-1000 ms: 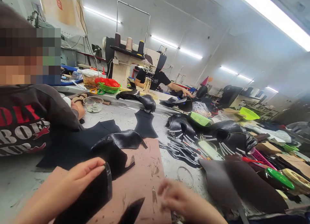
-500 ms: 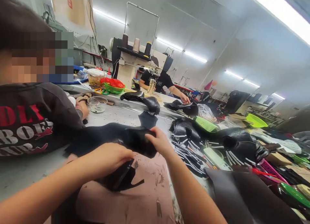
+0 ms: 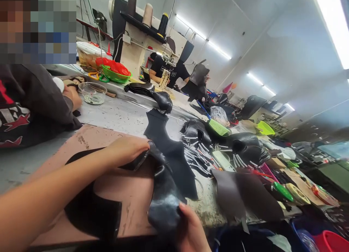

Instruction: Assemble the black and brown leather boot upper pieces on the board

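Note:
My left hand (image 3: 129, 150) is closed, pinching the upper end of a shiny black leather piece (image 3: 166, 194) between thumb and fingers. Lower down and nearer to me, my right hand (image 3: 192, 226) grips the same piece at its edge, thumb on top, with some of its fingers hidden beneath. The leather hangs bent between both hands above the right edge of a pinkish board (image 3: 133, 204). Under my left forearm a curved black piece (image 3: 92, 212) rests on that board. Just beyond the held leather, a flat dark cut piece (image 3: 174, 157) lies on the table.
A co-worker in a dark top (image 3: 32, 103) sits at left by a clear round dish (image 3: 92, 94). Across the table, another person holds up dark pieces (image 3: 197, 79) beside a sewing machine (image 3: 166, 61). Black parts with white strips (image 3: 196, 134) and brown sheets (image 3: 245, 194) lie at right.
My right hand has come down and towards me with its end of the leather, which now spans lengthwise between my hands. The person opposite has raised dark pieces. The view has shifted.

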`<state>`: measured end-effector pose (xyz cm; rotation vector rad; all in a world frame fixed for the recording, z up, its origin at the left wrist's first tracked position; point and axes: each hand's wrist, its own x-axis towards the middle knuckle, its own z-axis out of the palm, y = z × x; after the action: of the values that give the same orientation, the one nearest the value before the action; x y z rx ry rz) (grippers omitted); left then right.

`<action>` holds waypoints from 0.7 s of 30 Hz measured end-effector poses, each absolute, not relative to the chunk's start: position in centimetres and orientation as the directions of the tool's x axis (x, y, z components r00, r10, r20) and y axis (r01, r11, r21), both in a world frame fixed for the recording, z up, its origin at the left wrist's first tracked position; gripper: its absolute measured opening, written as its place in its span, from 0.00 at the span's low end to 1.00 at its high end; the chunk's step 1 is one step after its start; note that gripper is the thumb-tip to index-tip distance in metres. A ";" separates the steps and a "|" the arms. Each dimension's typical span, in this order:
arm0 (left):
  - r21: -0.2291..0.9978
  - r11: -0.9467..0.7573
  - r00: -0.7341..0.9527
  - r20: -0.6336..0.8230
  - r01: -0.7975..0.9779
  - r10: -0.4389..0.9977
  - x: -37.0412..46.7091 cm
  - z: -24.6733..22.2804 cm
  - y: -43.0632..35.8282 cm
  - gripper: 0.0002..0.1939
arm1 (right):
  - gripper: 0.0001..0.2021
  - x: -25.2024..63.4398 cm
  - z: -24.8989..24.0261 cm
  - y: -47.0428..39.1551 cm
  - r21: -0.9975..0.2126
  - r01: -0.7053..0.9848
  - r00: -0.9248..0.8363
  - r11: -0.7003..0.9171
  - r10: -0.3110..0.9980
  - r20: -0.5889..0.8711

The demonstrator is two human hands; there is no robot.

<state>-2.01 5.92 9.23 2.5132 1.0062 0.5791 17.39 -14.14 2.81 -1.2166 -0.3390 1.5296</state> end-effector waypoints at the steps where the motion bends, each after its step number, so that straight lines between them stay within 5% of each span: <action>1: 0.463 -0.666 0.639 0.243 0.584 0.730 -2.2 9.3 5.7 0.14 | 0.11 16.9 2.8 -13.8 -0.745 -0.562 0.146 -0.360 0.843 -0.518; 7: 0.275 -0.759 0.664 0.368 0.590 0.650 -7.0 8.3 0.6 0.17 | 0.08 15.5 2.2 -11.6 -0.776 -0.517 0.227 -0.361 0.816 -0.531; 12: 0.235 -0.893 0.889 0.169 0.383 0.426 -11.9 3.6 -5.3 0.24 | 0.08 16.2 1.1 -10.9 -0.847 -0.391 0.292 -0.361 0.824 -0.486; 15: 0.242 -0.877 0.865 0.192 0.416 0.463 -11.8 1.4 -7.1 0.25 | 0.13 16.0 1.3 -10.8 -0.888 -0.315 0.295 -0.334 0.855 -0.427; 21: 0.330 -0.824 0.747 0.357 0.461 0.561 -7.1 0.2 -8.5 0.12 | 0.26 15.6 1.2 -12.0 -0.902 -0.184 0.219 -0.390 0.878 -0.425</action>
<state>-7.10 -8.49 0.17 2.7260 0.8083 0.6615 15.64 -12.04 1.19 -1.5131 -0.6853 1.3655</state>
